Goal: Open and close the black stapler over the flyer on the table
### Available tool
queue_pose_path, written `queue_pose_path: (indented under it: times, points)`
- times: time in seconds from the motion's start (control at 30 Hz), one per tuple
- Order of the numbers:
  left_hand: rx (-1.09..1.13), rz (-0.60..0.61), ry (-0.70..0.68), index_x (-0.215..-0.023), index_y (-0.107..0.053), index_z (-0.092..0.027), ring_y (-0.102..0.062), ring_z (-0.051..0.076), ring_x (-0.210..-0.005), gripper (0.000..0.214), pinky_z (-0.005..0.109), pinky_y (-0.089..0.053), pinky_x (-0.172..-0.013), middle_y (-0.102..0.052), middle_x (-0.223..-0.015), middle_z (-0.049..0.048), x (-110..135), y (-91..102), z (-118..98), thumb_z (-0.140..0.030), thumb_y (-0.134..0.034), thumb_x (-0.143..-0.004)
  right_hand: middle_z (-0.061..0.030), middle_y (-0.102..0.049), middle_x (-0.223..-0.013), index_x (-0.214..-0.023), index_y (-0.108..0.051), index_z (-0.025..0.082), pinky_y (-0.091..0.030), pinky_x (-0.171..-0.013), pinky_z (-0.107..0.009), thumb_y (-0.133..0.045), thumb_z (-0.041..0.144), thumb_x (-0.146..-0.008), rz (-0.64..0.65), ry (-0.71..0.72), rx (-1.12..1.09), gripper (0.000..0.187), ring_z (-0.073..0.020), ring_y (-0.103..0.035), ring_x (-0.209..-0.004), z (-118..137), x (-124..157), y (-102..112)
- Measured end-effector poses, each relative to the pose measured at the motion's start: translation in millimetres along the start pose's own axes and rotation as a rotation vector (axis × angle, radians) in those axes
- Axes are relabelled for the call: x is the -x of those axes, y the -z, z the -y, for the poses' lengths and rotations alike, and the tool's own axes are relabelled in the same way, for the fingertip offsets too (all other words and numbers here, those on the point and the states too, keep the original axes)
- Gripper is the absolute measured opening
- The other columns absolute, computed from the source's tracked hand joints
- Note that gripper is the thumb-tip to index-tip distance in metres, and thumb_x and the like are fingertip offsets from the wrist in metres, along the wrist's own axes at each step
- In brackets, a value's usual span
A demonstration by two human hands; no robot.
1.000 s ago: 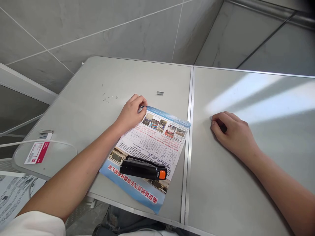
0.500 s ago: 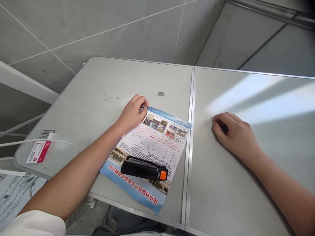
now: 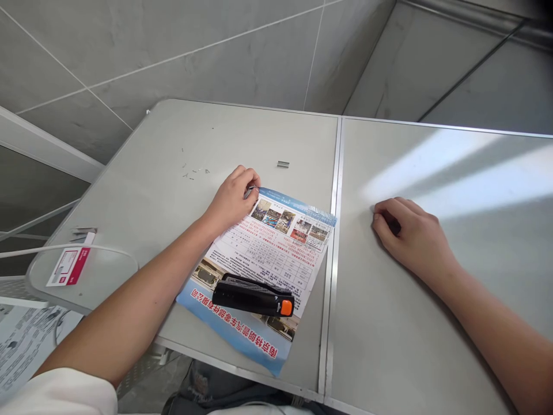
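Note:
A printed flyer with photos and red lettering lies on the grey table, near its front edge. My left hand rests at the flyer's far left corner, fingers curled and pinched on a small metal piece that I cannot name. A black stapler with an orange end lies on the flyer's near part. My right hand rests on the right table panel, fingers curled under, apart from the flyer.
A strip of staples lies beyond the flyer. Several loose staples are scattered to its left. A small red and white box and a white cable sit at the table's left edge. A metal seam divides the two panels.

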State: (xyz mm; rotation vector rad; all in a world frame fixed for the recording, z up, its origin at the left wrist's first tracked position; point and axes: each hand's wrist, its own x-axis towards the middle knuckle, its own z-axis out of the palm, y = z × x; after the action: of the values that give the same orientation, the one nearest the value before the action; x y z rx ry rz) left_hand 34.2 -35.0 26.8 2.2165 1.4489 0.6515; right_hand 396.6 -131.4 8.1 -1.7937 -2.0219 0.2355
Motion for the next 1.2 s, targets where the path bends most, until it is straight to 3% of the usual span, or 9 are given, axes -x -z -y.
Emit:
queue_pose_path:
  times: [0.57,0.67,0.73,0.83,0.97,1.2]
  points:
    - [-0.006,0.022,-0.025,-0.090,-0.053,-0.022,-0.056,0.019,-0.091,0.016,0.034,-0.049,-0.082,-0.058,-0.101,0.0045,0,-0.2,4,-0.006,-0.050,-0.093,-0.0028,-0.066,-0.084,-0.093,-0.063,0.024,-0.047,-0.068,-0.032,-0.057,0.026,-0.096,-0.011,0.048,-0.057,0.007,-0.0192,-0.060,-0.073,8,3,4]
    - [-0.021,0.029,-0.044,-0.091,-0.051,-0.022,-0.056,0.021,-0.094,0.018,0.037,-0.048,-0.086,-0.058,-0.101,0.0048,0,0.0,4,-0.005,-0.047,-0.093,-0.0024,-0.067,-0.084,-0.094,-0.065,0.024,-0.048,-0.065,-0.031,-0.059,0.025,-0.097,-0.049,0.179,-0.126,0.006,-0.0175,-0.061,-0.070,15,9,5]
    - [-0.026,0.025,-0.059,-0.091,-0.050,-0.022,-0.056,0.022,-0.095,0.018,0.038,-0.048,-0.087,-0.059,-0.100,0.0052,0,-0.3,5,-0.005,-0.046,-0.094,-0.0027,-0.067,-0.082,-0.098,-0.066,0.025,-0.050,-0.066,-0.032,-0.059,0.021,-0.098,-0.017,0.337,-0.180,0.007,-0.0187,-0.062,-0.071,22,14,5]
    - [-0.026,0.017,-0.075,-0.091,-0.048,-0.023,-0.056,0.022,-0.095,0.018,0.038,-0.048,-0.088,-0.059,-0.101,0.0056,1,-1.3,7,-0.006,-0.045,-0.094,-0.0057,-0.071,-0.089,-0.110,-0.067,0.025,-0.053,-0.073,-0.036,-0.059,0.015,-0.098,0.125,0.579,-0.302,0.017,-0.0212,-0.066,-0.079,36,20,5]
    - [-0.030,0.026,-0.075,-0.091,-0.046,-0.024,-0.055,0.022,-0.094,0.017,0.039,-0.047,-0.088,-0.059,-0.100,0.0056,0,-2.5,9,-0.007,-0.044,-0.094,-0.0080,-0.073,-0.096,-0.120,-0.067,0.023,-0.052,-0.077,-0.036,-0.057,0.012,-0.101,0.283,0.789,-0.374,0.024,-0.0200,-0.067,-0.085,51,27,2]
    - [-0.030,0.021,-0.085,-0.091,-0.046,-0.024,-0.054,0.023,-0.093,0.017,0.040,-0.046,-0.087,-0.058,-0.100,0.0062,0,-3.7,10,-0.007,-0.043,-0.093,-0.0013,-0.058,-0.077,-0.126,-0.065,0.020,-0.038,-0.063,-0.032,-0.052,0.015,-0.106,0.231,0.847,-0.179,0.025,-0.0154,-0.054,-0.067,67,35,-5]
